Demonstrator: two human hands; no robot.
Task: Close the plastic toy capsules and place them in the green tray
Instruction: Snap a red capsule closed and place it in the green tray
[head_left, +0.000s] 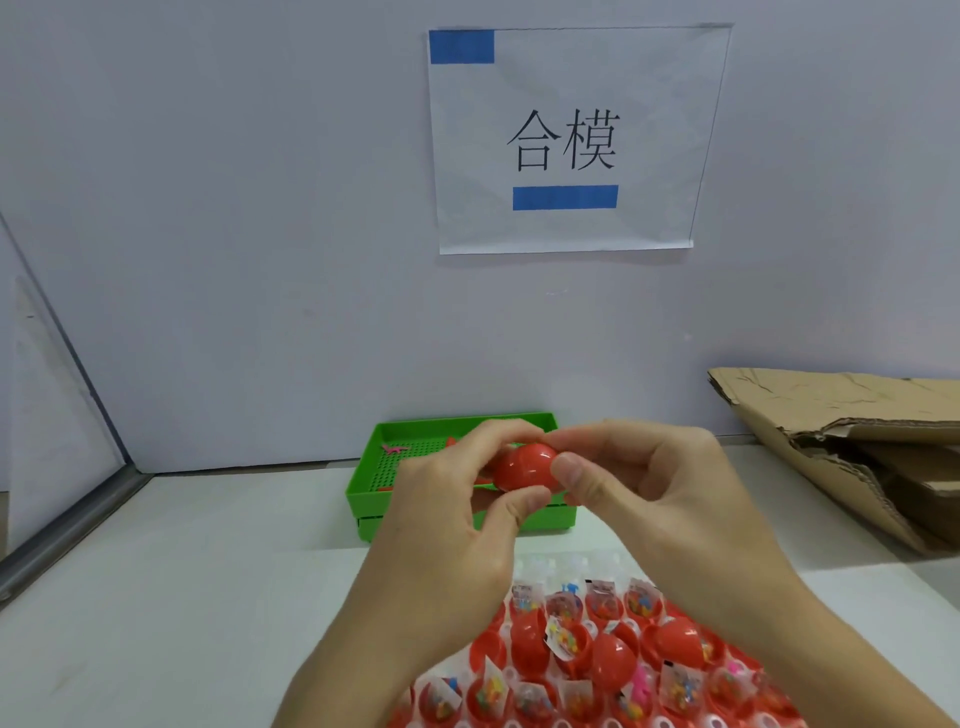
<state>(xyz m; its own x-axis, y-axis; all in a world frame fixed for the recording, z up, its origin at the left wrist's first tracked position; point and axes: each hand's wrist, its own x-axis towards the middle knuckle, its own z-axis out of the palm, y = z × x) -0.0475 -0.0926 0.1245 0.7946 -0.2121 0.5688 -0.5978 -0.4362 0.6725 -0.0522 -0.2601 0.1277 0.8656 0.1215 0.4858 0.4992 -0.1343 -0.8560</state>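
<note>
1. Gripping a red capsule (524, 466) from both sides: left hand (447, 499) and right hand (649, 488) pinch it with curled fingers and thumbs.
2. Capsule held up in front of the green tray (363, 499), which sits against the wall.
3. More open capsules (571, 670) crowd the worktop (182, 597) below the wrists.
4. Cardboard (841, 431) lies far right.

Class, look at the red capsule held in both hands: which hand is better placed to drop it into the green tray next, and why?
Probably the left hand. It grips the red capsule directly in front of the green tray, while the right hand sits off the tray's right side.
</note>
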